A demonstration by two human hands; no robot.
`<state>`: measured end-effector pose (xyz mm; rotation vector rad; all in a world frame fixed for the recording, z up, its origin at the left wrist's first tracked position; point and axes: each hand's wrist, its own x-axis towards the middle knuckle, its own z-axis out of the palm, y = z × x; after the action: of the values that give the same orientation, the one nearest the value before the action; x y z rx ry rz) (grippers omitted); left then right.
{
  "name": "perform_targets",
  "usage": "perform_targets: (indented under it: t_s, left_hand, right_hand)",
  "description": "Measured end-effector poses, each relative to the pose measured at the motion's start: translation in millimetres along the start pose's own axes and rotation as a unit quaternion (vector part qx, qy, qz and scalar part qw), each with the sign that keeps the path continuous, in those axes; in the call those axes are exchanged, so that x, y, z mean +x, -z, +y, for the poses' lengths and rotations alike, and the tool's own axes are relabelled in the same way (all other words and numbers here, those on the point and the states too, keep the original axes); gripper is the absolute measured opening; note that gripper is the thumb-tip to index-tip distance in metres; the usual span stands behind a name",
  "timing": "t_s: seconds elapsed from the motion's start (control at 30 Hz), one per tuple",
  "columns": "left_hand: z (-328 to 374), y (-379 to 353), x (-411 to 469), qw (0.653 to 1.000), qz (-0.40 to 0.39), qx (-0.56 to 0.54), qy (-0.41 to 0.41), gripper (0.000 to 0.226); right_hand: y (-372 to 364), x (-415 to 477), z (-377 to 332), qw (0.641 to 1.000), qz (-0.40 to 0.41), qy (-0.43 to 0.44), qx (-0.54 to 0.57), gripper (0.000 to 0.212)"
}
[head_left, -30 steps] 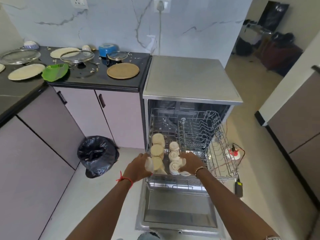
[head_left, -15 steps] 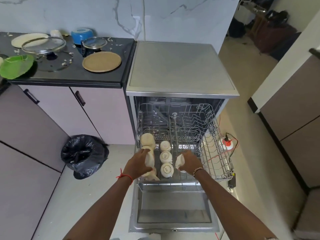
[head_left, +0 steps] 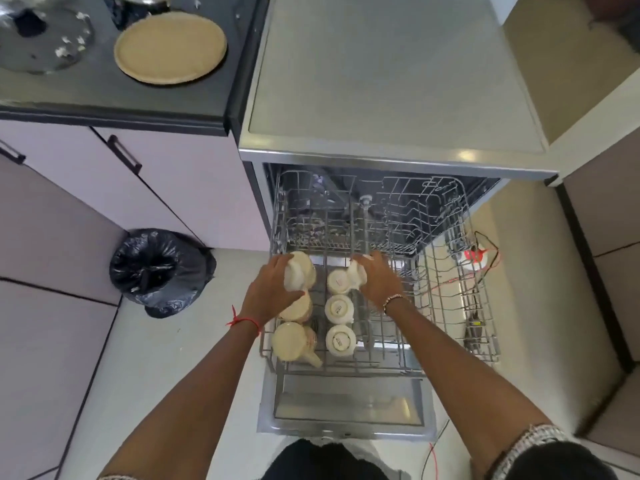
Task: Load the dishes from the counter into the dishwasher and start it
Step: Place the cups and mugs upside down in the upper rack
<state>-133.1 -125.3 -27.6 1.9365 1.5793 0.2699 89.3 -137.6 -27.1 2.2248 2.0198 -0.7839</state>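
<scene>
Cups (head_left: 338,308) stand upside down at the front left of the rack (head_left: 485,341). Your left hand (head_left: 273,292) grips a cream cup (head_left: 293,273) and your right hand (head_left: 381,282) grips a second cup (head_left: 357,276), fingers curled round each. Lower either carelessly and it may strike its neighbours, chip or tip.

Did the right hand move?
Yes. The right hand went deeper along the rack, from beside the front cup to beside the back cup.

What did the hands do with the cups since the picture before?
Both hands carried their cups farther back over the rack: the left hand still grips a cream cup, the right hand a white cup. Nothing was let go. The three upturned cups in the middle row and the pulled-out rack stayed put.
</scene>
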Motion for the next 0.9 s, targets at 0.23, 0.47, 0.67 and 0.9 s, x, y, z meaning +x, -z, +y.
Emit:
perform_targets:
  t_s: [0.23,0.47,0.67,0.9]
  left_hand:
    - [-13.9,-7.8,34.4,0.998,0.033,-0.033,0.044,0.075]
    - [-19.6,-15.7,57.6,0.998,0.029,-0.021,0.050,0.076]
    - [-24.3,-19.8,67.2,0.998,0.033,-0.023,0.049,0.077]
    - [-28.3,-22.7,71.0,0.998,0.031,-0.023,0.053,0.079]
  right_hand:
    - [-16.8,86.3,9.3,0.999,-0.013,0.016,0.030,0.071]
    - [-45.9,129.7,11.9,0.997,-0.070,0.007,0.030,0.073]
    - [-66.5,145.0,15.0,0.994,-0.101,0.028,-0.013,0.076]
    - [-72.5,158.2,19.4,0.994,-0.109,0.026,-0.006,0.071]
